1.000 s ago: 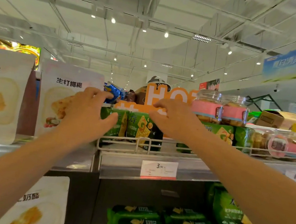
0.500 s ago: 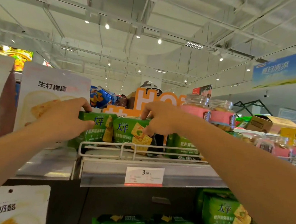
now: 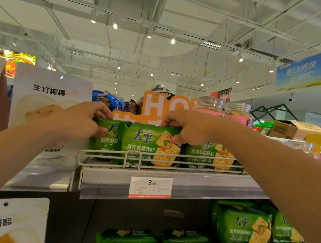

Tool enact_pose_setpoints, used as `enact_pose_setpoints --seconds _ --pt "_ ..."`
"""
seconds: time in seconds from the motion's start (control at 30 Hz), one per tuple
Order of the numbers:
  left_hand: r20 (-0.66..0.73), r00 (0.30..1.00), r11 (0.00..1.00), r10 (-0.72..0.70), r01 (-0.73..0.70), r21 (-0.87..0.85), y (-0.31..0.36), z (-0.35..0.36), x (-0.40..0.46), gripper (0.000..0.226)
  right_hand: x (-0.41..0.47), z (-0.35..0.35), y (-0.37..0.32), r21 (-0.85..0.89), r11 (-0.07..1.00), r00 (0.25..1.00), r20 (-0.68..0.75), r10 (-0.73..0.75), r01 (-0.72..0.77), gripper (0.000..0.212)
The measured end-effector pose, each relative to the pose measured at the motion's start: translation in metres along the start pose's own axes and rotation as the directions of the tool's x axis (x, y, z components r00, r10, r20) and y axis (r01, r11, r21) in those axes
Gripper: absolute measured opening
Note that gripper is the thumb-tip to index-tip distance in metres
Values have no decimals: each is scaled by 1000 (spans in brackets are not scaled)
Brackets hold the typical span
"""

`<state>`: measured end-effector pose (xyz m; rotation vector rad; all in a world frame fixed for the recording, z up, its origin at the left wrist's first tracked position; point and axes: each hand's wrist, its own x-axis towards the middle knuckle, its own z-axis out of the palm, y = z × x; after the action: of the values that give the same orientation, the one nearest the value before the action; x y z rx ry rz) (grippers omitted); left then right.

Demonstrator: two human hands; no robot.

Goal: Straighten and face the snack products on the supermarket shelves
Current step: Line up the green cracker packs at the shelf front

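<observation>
- Cracker packs in green wrappers stand in a row on the top shelf, behind the wire rail (image 3: 163, 158); the middle pack (image 3: 148, 144) is between the two hands, the left pack (image 3: 105, 138) just outside it, the right pack (image 3: 208, 154) under the right wrist.
- Left hand (image 3: 81, 123): fingers curl over the top edge of the left pack and the thumb presses its face, a closed pinch.
- Right hand (image 3: 189, 129): fingers hook over the top of the middle pack at its right corner, thumb on the front; also a firm pinch.
- To do the step well, I would draw both packs forward together until their lower edges meet the rail, keep them upright, and turn the left pack so its printed face shows squarely; it looks angled and partly tucked behind the middle one.
- Light pressure seems wise, since crackers probably break under a hard squeeze.
- Just left of the left hand stands a tall white pouch (image 3: 49, 102), close enough to be knocked.
- Behind the grips sits an orange sign (image 3: 157, 106); beyond the right hand are clear jars with pink bands (image 3: 238, 115).
- Below the grips hangs a price tag (image 3: 150, 187), and more green packs (image 3: 243, 230) fill the shelf underneath.
</observation>
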<state>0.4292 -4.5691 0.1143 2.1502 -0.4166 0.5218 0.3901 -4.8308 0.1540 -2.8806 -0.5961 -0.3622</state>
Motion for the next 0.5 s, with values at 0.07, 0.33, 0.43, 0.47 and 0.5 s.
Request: enact_pose_setpoints --seconds 0.07,0.33,0.43,0.47,0.5 --pt "68 997 997 -33 38 -65 4 4 1 33 -2 1 1 -33 999 1000 -20 -21 21 39" --pt "217 970 994 -113 110 26 33 -2 -2 77 -6 6 7 -115 991 995 -61 -79 72 41" --pt "288 952 980 -106 51 191 40 11 -2 112 -7 9 9 -147 986 992 -86 -92 79 44" --pt "290 952 979 -95 37 201 41 15 -1 110 -7 10 10 -152 985 991 -96 -96 81 45" --pt "288 955 982 -78 24 185 42 18 0 101 -7 11 11 -158 984 989 -108 -102 84 45"
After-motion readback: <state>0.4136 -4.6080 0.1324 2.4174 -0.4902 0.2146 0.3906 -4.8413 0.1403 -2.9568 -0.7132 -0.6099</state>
